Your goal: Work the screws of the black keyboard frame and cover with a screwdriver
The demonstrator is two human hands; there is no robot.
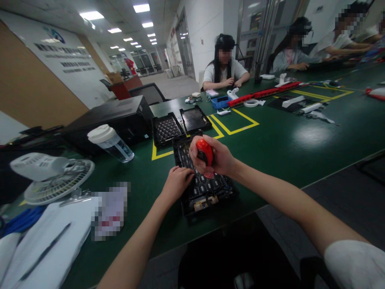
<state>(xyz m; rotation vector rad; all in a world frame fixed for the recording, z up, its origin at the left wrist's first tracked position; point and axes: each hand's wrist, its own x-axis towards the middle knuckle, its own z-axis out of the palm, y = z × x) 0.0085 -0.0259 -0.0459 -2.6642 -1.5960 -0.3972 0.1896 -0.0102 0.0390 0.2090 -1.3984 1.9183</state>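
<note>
A long black case (207, 206) lies in front of me, its tray filled with rows of dark rounded parts and a small yellowish board at the near end. My right hand (221, 156) is closed around a red-and-black screwdriver (205, 150) above the middle of the case. Its shaft is hidden, so I cannot tell whether the tip touches anything. My left hand (178, 182) lies at the left side of the case, fingers bent together over its rim. Beyond them sit a black tray with a bumpy inside (167, 129) and a flat black cover (195, 119).
At left are a clear cup with a white lid (112, 142), a white fan (57, 176), a clipboard with papers (57, 237) and a black computer case (111, 120). A blue bin (221, 102) and a red strip (264, 93) lie farther back. Other people sit across the green table (270, 148).
</note>
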